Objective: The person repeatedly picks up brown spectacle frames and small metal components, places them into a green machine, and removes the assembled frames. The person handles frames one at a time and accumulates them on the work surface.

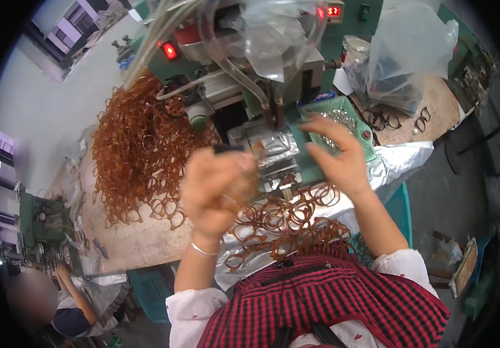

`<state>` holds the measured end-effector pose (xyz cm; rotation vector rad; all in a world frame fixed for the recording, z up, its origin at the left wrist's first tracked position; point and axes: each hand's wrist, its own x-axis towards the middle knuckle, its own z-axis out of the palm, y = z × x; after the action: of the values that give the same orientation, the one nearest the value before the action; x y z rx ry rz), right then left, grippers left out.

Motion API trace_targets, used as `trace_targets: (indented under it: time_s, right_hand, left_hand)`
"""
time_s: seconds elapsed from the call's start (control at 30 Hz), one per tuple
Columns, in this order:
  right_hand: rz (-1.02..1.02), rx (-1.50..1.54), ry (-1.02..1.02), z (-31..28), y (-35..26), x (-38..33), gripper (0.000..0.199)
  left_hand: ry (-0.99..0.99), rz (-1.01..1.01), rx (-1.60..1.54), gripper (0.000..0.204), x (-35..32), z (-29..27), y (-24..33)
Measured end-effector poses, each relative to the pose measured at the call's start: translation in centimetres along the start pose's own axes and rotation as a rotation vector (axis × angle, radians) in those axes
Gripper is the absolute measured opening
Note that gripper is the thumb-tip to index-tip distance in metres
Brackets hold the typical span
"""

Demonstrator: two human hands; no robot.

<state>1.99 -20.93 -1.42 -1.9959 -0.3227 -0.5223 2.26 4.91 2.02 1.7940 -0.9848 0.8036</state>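
Note:
My left hand (212, 188) is curled and blurred, left of the machine's metal fixture (279, 145). Bits of brown translucent rim show at its fingers, an eyeglass frame as far as the blur lets me see. My right hand (342, 159) hovers at the left side of a green tray (368, 152), thumb and fingers apart, nothing visible between them. Small silvery metal parts (341, 120) fill the tray. Below the fixture, between my forearms, lie several brown eyeglass frames (296, 217) on foil and my checked apron.
A large heap of brown eyeglass frames (140, 151) covers the table's left side. The green machine (351, 35) with hoses stands ahead. Plastic bags (400, 69) and dark frames (383, 120) lie at the right. Another person (76, 307) sits at the lower left.

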Motion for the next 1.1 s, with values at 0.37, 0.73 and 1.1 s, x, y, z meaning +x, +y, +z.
trace_targets:
  time_s: [0.37, 0.73, 1.1]
  right_hand:
    - [0.155, -0.539, 0.186, -2.6, 10.2, 0.6, 0.016]
    - [0.143, -0.441, 0.143, -4.1, 16.5, -1.8, 0.028]
    - [0.195, 0.000, 0.150, -0.4, 13.7, -1.3, 0.029]
  left_hand:
    - [-0.237, 0.252, 0.189, 0.037, -2.7, 3.2, -1.6]
    - [-0.040, 0.223, -0.018, 0.031, -5.1, 5.7, -1.5]
    - [-0.018, -0.909, 0.690, 0.042, -11.3, -2.2, -9.9]
